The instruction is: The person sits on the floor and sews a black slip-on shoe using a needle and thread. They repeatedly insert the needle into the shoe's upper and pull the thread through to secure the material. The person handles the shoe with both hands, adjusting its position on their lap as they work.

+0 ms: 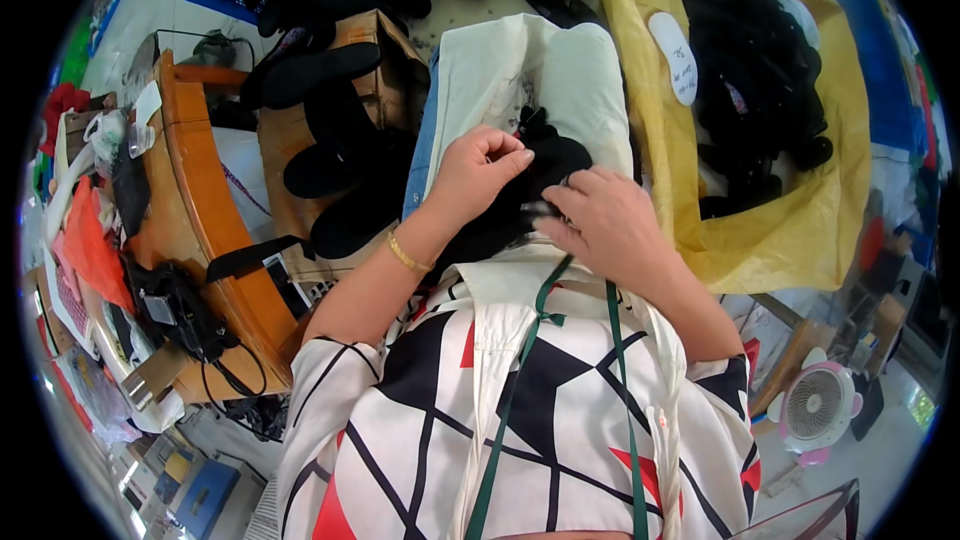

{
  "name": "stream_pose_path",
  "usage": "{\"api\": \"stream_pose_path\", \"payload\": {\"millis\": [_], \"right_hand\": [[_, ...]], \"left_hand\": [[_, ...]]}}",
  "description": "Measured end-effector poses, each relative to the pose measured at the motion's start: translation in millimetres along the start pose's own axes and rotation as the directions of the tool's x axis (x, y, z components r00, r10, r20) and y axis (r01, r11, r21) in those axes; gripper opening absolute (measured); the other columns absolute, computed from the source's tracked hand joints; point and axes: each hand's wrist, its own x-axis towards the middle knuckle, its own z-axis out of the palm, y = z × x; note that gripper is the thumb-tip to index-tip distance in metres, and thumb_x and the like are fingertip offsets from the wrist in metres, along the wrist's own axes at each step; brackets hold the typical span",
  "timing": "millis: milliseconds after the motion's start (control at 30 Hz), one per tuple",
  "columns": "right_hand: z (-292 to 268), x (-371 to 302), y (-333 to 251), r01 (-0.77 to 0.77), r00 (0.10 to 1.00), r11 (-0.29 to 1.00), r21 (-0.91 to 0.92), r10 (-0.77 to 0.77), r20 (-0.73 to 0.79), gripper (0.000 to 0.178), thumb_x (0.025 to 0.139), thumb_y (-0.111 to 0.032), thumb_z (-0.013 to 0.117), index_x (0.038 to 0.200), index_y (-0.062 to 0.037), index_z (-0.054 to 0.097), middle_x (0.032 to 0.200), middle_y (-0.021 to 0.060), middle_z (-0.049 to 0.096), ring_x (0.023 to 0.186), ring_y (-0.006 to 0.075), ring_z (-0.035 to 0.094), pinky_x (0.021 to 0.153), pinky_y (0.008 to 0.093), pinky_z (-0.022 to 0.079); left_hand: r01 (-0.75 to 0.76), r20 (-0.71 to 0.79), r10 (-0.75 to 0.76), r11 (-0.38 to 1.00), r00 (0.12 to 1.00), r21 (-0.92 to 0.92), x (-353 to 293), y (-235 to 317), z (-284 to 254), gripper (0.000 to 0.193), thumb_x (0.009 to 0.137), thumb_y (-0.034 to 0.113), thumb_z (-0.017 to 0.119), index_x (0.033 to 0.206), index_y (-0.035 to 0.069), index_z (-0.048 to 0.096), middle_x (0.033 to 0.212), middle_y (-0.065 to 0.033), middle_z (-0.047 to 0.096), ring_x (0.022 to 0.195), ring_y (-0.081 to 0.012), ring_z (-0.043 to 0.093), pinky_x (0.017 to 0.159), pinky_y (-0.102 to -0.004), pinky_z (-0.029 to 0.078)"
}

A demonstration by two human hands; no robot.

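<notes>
A black, sole-shaped fabric piece [562, 158] rests on my lap over a pale apron cloth [462, 70], with more black material under my hands. Above it, my left hand [482, 170] is closed in a pinch, thumb against fingers; whatever is between them is too small to make out. Close to the right edge of the black piece, my right hand [608, 215] has its fingers curled. A small dark and shiny object [541, 208] shows at its fingertips, blurred, so its kind is unclear. The fingers partly cover the black piece.
On my left, black shoe-shaped pieces [335, 165] lie on a cardboard box [385, 65], beside a curved wooden chair frame [195, 180]. A yellow plastic bag [800, 250] at right holds many black pieces and a white sole-shaped card [672, 58]. A fan [815, 405] stands lower right.
</notes>
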Motion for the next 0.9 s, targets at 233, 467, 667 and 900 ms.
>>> {"api": "stream_pose_path", "payload": {"millis": [233,467,667,900], "right_hand": [[31,0,11,-0.573,0.765,0.109,0.812,0.425,0.483,0.022,0.097,-0.028,0.064,0.093,-0.0085,0.057,0.091,0.0065,0.067,0.064,0.0107,0.062,0.054,0.0252,0.047],[28,0,43,-0.108,0.885,-0.583,0.806,0.313,0.345,0.010,0.099,-0.018,0.062,0.099,-0.0094,0.058,0.085,0.0010,0.059,0.068,0.0095,0.057,0.057,0.0230,0.047],[12,-19,71,0.016,0.846,-0.147,0.989,0.529,0.065,0.012,0.099,-0.019,0.062,0.100,-0.0069,0.061,0.084,0.0010,0.057,0.073,0.0107,0.055,0.065,0.0247,0.047],[32,-21,60,-0.435,0.804,0.592,0.678,0.595,-0.003,0.030,0.095,-0.030,0.068,0.093,0.0000,0.065,0.075,0.0040,0.056,0.069,0.0112,0.055,0.064,0.0283,0.045]], "left_hand": [[-0.154,0.170,0.108,0.945,0.980,0.289,-39,35,3,0.011,0.088,0.010,0.073,0.088,-0.001,0.068,0.077,-0.0040,0.059,0.069,-0.0107,0.054,0.062,-0.0265,0.043],[-0.105,0.164,0.044,0.918,0.985,0.383,-48,34,3,0.015,0.087,0.013,0.074,0.086,-0.001,0.068,0.076,-0.0058,0.061,0.065,-0.0109,0.054,0.059,-0.0270,0.043],[0.017,0.096,-0.065,0.897,0.993,0.441,-42,20,9,0.023,0.087,0.022,0.070,0.093,0.000,0.066,0.079,-0.0141,0.064,0.070,-0.0266,0.062,0.064,-0.0366,0.049],[-0.233,0.236,0.151,0.898,0.960,0.373,-59,34,14,0.018,0.084,0.012,0.068,0.092,-0.003,0.060,0.082,-0.0157,0.061,0.075,-0.0306,0.059,0.067,-0.0367,0.047]]}}
